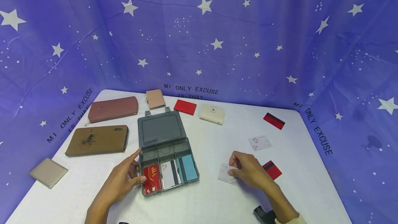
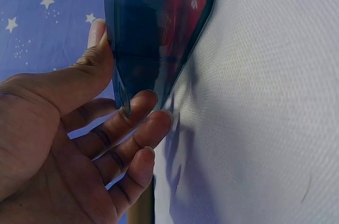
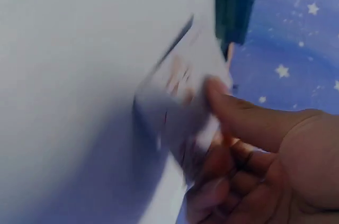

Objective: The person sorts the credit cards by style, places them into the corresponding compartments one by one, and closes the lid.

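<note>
My right hand (image 1: 250, 170) pinches a white card (image 1: 224, 174) with faint print between thumb and fingers. In the right wrist view this card (image 3: 172, 89) is tilted, one edge close over the white cloth. At the left, my left hand (image 1: 118, 182) holds the side of a grey see-through plastic box (image 1: 174, 186), its thumb over the rim and its fingers against the outer wall. The box's lid (image 1: 161, 129) lies folded back. In the front compartments sit a red VIP card (image 1: 152, 179), a white card with a dark stripe (image 1: 169, 175) and a blue card (image 1: 188, 168).
Right of the box lie another white card (image 1: 260, 143) and two red striped cards (image 1: 274, 121). Behind it are a pink wallet (image 1: 155, 99), a red case (image 1: 185, 107) and a cream wallet (image 1: 212, 114). Several more wallets, one olive (image 1: 105, 140), lie leftward.
</note>
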`<action>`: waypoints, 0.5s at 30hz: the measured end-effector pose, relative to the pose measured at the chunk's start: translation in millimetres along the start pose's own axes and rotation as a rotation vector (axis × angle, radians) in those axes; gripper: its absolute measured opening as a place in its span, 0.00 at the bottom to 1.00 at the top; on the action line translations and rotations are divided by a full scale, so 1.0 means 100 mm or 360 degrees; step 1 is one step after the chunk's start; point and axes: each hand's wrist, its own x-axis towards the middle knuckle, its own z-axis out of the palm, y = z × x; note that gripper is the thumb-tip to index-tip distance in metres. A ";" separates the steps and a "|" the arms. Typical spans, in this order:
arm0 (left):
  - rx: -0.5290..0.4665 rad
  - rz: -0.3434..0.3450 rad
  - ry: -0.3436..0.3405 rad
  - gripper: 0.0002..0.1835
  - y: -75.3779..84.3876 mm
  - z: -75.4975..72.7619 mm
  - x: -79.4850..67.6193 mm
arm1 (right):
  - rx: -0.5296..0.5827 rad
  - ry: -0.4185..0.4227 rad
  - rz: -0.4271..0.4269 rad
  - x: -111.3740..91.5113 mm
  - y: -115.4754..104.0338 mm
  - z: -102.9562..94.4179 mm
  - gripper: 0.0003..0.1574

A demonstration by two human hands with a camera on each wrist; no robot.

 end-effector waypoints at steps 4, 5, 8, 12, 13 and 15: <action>0.0001 -0.0034 -0.0019 0.53 0.02 0.00 0.01 | 0.0247 0.0001 -0.0249 0.10 -0.19 0.03 0.13; 0.0001 -0.0048 -0.0028 0.53 0.02 0.00 0.01 | 0.0305 0.0007 -0.0299 0.13 -0.25 0.05 0.16; 0.0006 -0.0084 -0.0049 0.53 0.04 0.00 0.02 | 0.0458 0.0044 -0.0398 0.21 -0.42 0.12 0.24; 0.0014 -0.0091 -0.0052 0.53 0.04 0.00 0.01 | 0.0633 0.0050 -0.0406 0.32 -0.67 0.26 0.25; 0.0014 -0.0087 -0.0048 0.53 0.04 0.00 0.01 | 0.0670 0.0046 -0.0401 0.35 -0.73 0.31 0.25; 0.0010 -0.0079 -0.0043 0.53 0.04 0.00 0.01 | 0.0711 0.0039 -0.0400 0.40 -0.83 0.39 0.26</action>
